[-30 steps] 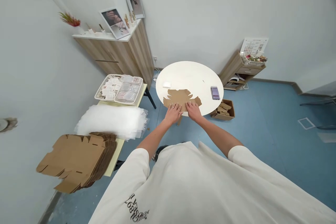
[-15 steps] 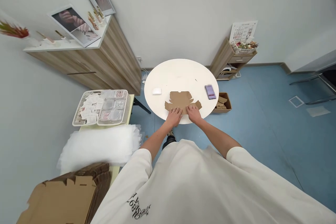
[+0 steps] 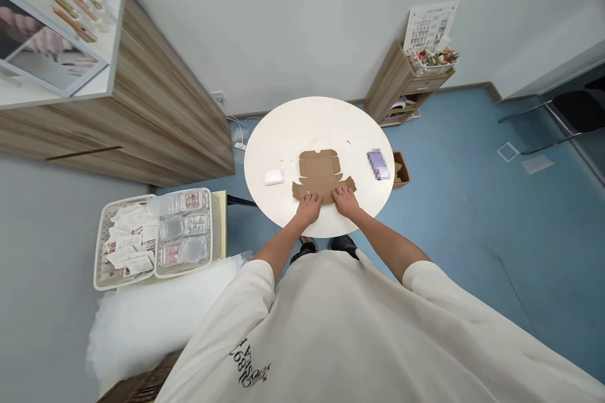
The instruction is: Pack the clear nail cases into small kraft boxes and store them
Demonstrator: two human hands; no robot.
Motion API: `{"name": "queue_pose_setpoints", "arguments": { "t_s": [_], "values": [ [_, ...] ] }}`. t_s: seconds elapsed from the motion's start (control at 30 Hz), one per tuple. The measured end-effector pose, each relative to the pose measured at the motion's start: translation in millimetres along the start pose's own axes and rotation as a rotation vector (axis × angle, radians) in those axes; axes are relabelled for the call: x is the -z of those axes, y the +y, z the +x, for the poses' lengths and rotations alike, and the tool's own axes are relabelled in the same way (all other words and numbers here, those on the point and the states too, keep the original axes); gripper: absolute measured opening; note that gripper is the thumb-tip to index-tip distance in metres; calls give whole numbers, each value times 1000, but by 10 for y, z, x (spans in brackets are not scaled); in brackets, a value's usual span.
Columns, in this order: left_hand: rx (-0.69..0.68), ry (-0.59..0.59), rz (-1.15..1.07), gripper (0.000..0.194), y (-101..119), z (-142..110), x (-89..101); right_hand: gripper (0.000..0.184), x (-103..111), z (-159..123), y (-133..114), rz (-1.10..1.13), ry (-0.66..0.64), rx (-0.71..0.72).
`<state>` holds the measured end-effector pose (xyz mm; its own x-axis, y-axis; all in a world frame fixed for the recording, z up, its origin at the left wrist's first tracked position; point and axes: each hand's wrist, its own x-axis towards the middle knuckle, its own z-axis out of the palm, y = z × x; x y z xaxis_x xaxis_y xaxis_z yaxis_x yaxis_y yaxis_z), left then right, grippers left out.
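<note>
A flat brown cardboard box [image 3: 319, 169], part folded, lies on the round white table [image 3: 278, 119]. Its side flaps stand up a little at the near end. My left hand [image 3: 309, 207] has its fingers bent over the near edge of the cardboard, on the left. On the right of that same edge, my right hand [image 3: 345, 201] grips with its fingers curled. Both thumbs are mostly hidden. To the left of the cardboard lies a small white packet [image 3: 273, 177], and a purple, pixelated phone-like object [image 3: 378, 164] is at the right.
At left, white baskets [image 3: 155, 274] hold small packets and clear cases, beside a pile of white wrapping sheets [image 3: 151, 321]. A carton [image 3: 403, 179] with cardboard pieces stands on the floor behind the table's right side. A wooden cabinet [image 3: 174, 101] rises at the left.
The view has shifted, with the table appearing larger. My hands stay at the cardboard's near edge, and the cardboard sits a little farther from the table's front edge.
</note>
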<state>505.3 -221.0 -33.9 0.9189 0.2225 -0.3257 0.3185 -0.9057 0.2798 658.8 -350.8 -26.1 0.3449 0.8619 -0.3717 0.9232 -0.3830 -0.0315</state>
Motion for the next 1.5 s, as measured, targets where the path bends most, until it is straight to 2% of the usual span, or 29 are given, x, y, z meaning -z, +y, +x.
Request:
{"name": "queue_pose_setpoints", "arguments": {
  "t_s": [0.13, 0.3, 0.5, 0.7, 1.0, 1.17, 1.3, 1.4, 1.5],
  "values": [
    [8, -85, -14, 60, -7, 41, -162, 50, -194, 13, 70, 42, -81, 76],
    [36, -65, -12, 61, -11, 113, -253, 60, -389, 40, 138, 77, -103, 117],
    [54, -56, 55, 61, -109, 263, -282, 62, -480, 116, 197, 100, -67, 156],
    [44, -92, 79, 55, -174, 333, -221, 49, -414, 184, 230, 107, -57, 182],
    [26, -188, 25, 37, -261, 404, -86, 36, -198, 312, 323, 192, -161, 171],
    [16, -140, 41, 32, -205, 535, -84, 27, -132, 401, 322, 204, -184, 153],
    [21, -155, 28, 29, -172, 630, -49, 23, -148, 428, 312, 239, -184, 142],
    [24, -175, 30, 26, -161, 661, -11, 27, -130, 499, 362, 330, -158, 73],
    [10, -195, 32, 26, -150, 685, 22, 30, -64, 683, 488, 441, -13, -109]
  ]
}}
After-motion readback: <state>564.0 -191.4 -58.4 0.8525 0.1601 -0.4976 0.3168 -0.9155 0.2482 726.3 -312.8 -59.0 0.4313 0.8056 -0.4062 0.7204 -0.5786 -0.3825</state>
